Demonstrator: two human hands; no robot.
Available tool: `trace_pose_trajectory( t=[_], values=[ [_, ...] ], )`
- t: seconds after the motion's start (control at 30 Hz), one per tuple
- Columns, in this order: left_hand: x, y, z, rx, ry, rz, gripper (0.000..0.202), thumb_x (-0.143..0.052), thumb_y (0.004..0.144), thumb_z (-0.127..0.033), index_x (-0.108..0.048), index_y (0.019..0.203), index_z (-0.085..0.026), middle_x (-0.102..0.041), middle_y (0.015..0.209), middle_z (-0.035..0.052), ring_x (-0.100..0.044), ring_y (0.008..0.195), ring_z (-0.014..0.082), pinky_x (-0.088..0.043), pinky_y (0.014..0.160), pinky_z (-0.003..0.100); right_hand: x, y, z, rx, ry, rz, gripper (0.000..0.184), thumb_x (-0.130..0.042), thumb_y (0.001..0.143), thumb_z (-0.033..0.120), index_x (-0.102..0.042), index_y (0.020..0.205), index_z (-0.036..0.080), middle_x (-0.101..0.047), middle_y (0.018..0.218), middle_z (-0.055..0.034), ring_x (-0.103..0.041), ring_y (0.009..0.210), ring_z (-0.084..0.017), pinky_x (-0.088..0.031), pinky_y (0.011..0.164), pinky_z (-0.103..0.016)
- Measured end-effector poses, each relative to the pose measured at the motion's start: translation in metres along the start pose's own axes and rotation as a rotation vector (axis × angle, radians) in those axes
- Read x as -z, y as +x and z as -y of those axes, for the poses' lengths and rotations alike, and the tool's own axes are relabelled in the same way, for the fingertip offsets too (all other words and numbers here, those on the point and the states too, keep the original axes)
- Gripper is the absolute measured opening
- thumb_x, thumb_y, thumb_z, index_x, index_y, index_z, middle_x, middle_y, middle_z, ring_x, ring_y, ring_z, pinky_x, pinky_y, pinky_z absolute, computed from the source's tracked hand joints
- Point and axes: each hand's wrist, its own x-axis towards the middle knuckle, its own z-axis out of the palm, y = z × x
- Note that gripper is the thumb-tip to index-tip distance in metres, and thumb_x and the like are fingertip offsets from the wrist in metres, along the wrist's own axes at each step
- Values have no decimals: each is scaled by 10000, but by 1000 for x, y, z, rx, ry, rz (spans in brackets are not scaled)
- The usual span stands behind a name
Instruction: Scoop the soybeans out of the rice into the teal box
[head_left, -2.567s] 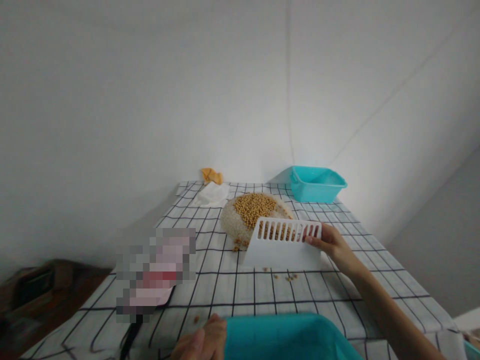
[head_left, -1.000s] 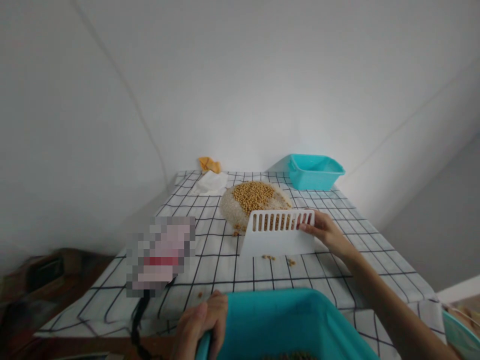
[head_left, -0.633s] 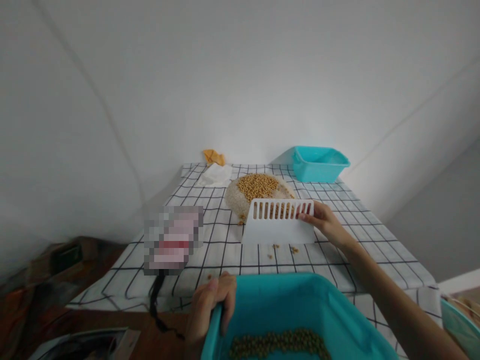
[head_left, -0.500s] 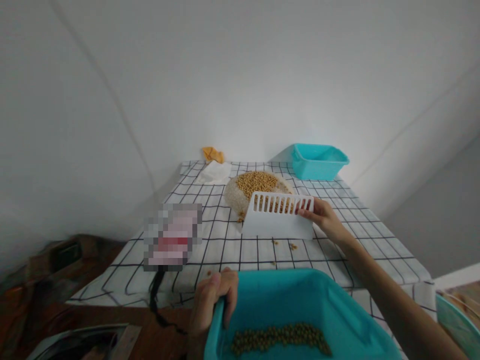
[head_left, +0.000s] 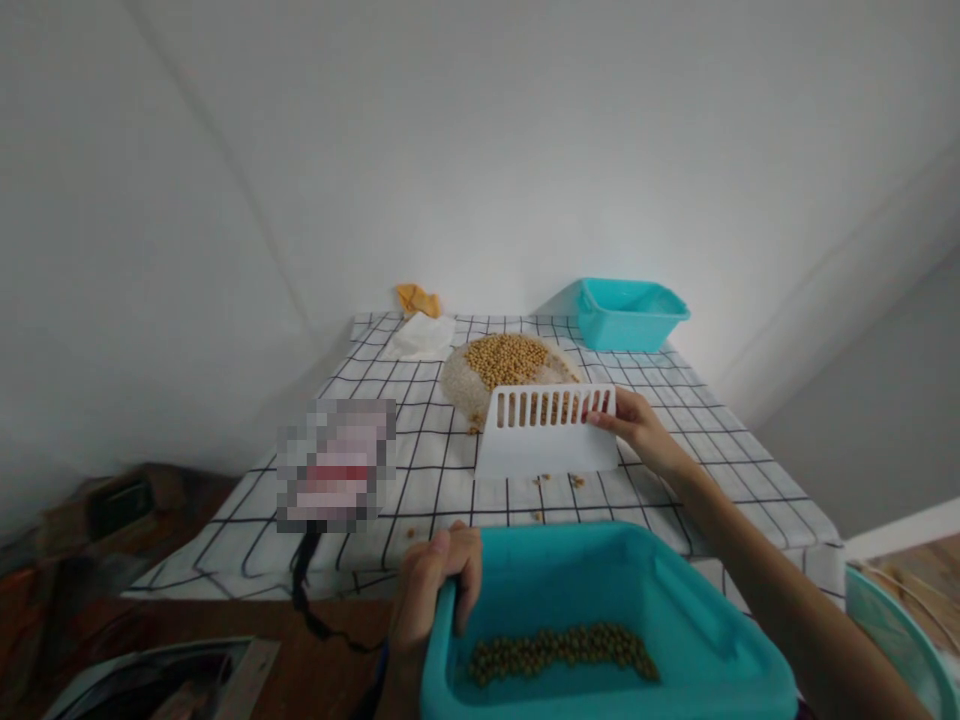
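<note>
My left hand (head_left: 435,585) is wrapped over the left rim of a turquoise plastic bin (head_left: 705,640) held at the near edge of the table. A row of green beans (head_left: 562,648) lies in its bottom. My right hand (head_left: 636,425) pinches the right end of a white slotted scraper (head_left: 547,445), which stands on edge on the checked tablecloth (head_left: 442,480). Just behind the scraper sits a mound of white rice topped with yellow soybeans (head_left: 506,362). A few loose soybeans (head_left: 556,482) lie in front of the scraper.
A second turquoise bin (head_left: 630,313) stands at the far right corner by the wall. A white cloth (head_left: 420,337) and an orange scrap (head_left: 418,298) lie at the far left. A pixelated object (head_left: 335,463) rests on the table's left, with a dark cord (head_left: 304,590) hanging off.
The near bin has come up and tilted into view, showing the green beans inside. My left hand stays gripped on its rim. The scraper remains in my right hand before the mound.
</note>
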Motion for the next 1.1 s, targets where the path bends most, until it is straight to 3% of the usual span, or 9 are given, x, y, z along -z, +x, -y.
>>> trace_pose_trajectory(
  t=[0.33,0.47,0.8,1.1],
  values=[
    [-1,-1,-6,5,1,15,682,-203,1066,-417,-375,423,-269,-388,442,-5,-390,521,206,-378,774,392,0,4,-9,59,-40,-61,318,-785,822,509,-729,916,209,-749,893,-52,-670,807,-227,-528,762,-356],
    [1,0,-6,-11,8,41,678,-209,1067,-401,-380,425,-267,-388,446,-7,-392,527,205,-371,789,391,3,9,-15,83,-69,-144,317,-780,828,506,-738,930,209,-761,893,-54,-683,808,-237,-530,751,-357],
    [-3,-2,-4,-19,-55,9,675,-241,1062,-423,-382,421,-266,-383,445,-6,-395,534,207,-360,800,398,6,11,-10,121,25,-296,338,-851,729,514,-747,870,225,-780,868,-46,-684,768,-233,-525,677,-337],
    [-3,-2,-4,-33,-81,18,676,-229,1072,-398,-382,428,-262,-373,449,-10,-385,532,207,-349,785,395,6,10,-8,105,15,-273,348,-848,722,537,-747,829,221,-763,826,-45,-663,732,-221,-511,657,-327]
  ],
)
